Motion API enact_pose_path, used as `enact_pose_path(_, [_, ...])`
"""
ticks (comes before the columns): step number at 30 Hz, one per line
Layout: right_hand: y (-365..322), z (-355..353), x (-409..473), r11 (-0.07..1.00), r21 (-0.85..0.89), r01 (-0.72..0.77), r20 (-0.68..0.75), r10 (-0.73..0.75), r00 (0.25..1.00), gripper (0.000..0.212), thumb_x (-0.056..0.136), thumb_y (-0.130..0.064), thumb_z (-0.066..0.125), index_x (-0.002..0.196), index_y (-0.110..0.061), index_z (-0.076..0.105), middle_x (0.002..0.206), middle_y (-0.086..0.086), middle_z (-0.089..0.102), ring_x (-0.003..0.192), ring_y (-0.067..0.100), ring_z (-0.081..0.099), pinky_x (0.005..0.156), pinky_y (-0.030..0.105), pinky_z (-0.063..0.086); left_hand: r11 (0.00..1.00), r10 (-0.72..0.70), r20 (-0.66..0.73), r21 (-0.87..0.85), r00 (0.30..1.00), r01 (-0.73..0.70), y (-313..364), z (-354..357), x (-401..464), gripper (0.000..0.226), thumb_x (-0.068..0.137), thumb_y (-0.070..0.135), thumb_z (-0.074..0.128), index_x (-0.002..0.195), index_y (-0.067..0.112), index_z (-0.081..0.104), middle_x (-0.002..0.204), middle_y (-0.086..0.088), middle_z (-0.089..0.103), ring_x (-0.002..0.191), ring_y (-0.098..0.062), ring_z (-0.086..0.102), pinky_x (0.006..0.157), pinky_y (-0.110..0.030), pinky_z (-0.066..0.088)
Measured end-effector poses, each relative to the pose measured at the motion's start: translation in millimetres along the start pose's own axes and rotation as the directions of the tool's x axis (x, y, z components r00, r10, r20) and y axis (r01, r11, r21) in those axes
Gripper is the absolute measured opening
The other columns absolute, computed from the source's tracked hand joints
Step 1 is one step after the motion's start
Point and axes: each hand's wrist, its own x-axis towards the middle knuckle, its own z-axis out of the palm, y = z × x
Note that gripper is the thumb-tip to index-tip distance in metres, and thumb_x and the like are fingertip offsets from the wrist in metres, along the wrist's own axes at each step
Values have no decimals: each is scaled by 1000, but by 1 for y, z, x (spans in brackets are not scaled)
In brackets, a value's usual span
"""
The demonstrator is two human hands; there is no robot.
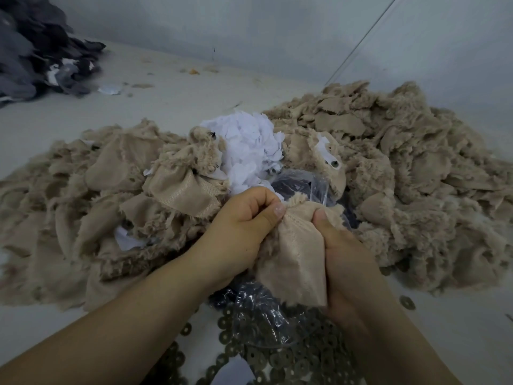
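Beige plush piece, backing outward: left hand and right hand are pinching its top, each grip holding cloth; stretching it taut is advisable.

A: Where does the camera sit?
B: On the person's head, facing forward and steeply down; both forearms enter from the bottom edge.
A: How near?
B: Close: the left hand, right hand and the beige fabric piece between them fill the lower centre.
A: And farther out?
B: Wide-angle; beige fabric heaps span the middle, the wall bends across the top.
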Motion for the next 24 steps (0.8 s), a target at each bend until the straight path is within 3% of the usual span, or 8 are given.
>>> enact_pose_path(3, [1,-1,2,1000,-7,17,6,-17,1000,40,99,-40,50,110,-8,72,103,18,75,93,33,74,68,41,61,999,26,-24,25,999,-25,-1,4,0,34,100,11,53,68,20,51,54,15,44,51,0,39,50,-11,36])
enact_pose_path(6, [3,1,2,999,34,30,42,-31,999,44,85,-43,62,107,-7,75,106,20,74,96,34,73,71,42,60,1000,18,-14,1,1000,-18,-2,4,1,39,101,13,52,63,25,52,56,16,45,53,1,39,53,-11,36])
enact_pose_path(9, [5,0,1,997,28,78,68,-80,994,39,82,-39,66,99,-5,77,102,21,74,93,34,74,70,40,60,999,14,31,-44,999,-12,2,4,2,35,96,27,59,61,26,55,59,14,47,55,-1,41,53,-12,37])
enact_pose_path(11, [8,0,0,990,-23,137,82,-135,987,35,86,-37,65,99,-6,77,103,21,74,97,35,73,80,44,59,999,12,29,-35,1000,-11,5,5,2,31,90,33,66,63,23,56,58,9,47,54,-4,41,50,-14,36])
enact_pose_path(13, [10,2,-1,977,-78,199,83,-192,978,32,86,-36,65,100,-10,76,103,19,75,98,35,72,88,50,56,1000,9,-10,-25,1000,-10,4,5,4,34,94,24,64,63,14,55,57,6,46,52,-5,40,49,-16,36])
enact_pose_path(16, [11,3,0,966,-113,232,82,-224,971,24,91,-31,61,99,-14,76,101,17,76,95,34,73,86,52,57,995,-10,-51,-95,999,5,1,3,5,34,99,12,55,70,-6,51,62,-8,48,59,-17,42,56,-25,39])
enact_pose_path(24, [11,3,0,988,-28,155,87,-152,985,27,89,-26,61,107,-9,73,104,20,74,94,36,73,82,47,60,982,13,-130,-187,991,-37,-4,5,1,38,94,16,59,67,-7,46,59,-6,39,57,-17,33,54,-27,33])
